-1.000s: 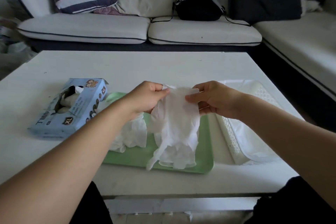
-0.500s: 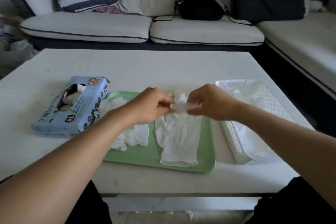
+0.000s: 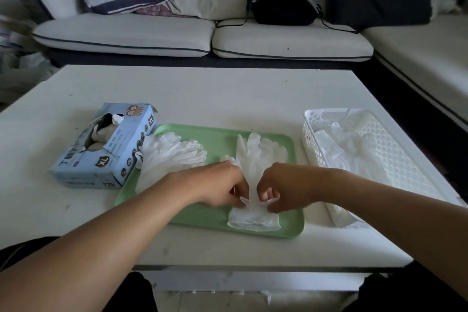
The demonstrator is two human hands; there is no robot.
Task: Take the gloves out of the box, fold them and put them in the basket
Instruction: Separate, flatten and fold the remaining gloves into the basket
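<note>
Head view: I see my left grip (image 3: 222, 189) and right grip (image 3: 283, 187) pinching the glove (image 3: 255, 159) near its cuff, flat on the green tray (image 3: 217, 134) for folding, with the basket (image 3: 310, 134) right of both and the box (image 3: 106, 144) left.

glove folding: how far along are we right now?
Done: white gloves already lie in the white perforated plastic basket. In hand: left hand and right hand pinch the cuff end of one white disposable glove laid flat on the green tray, not yet folded. Left: a loose pile of white gloves on the tray, more in the blue cardboard box.
</note>
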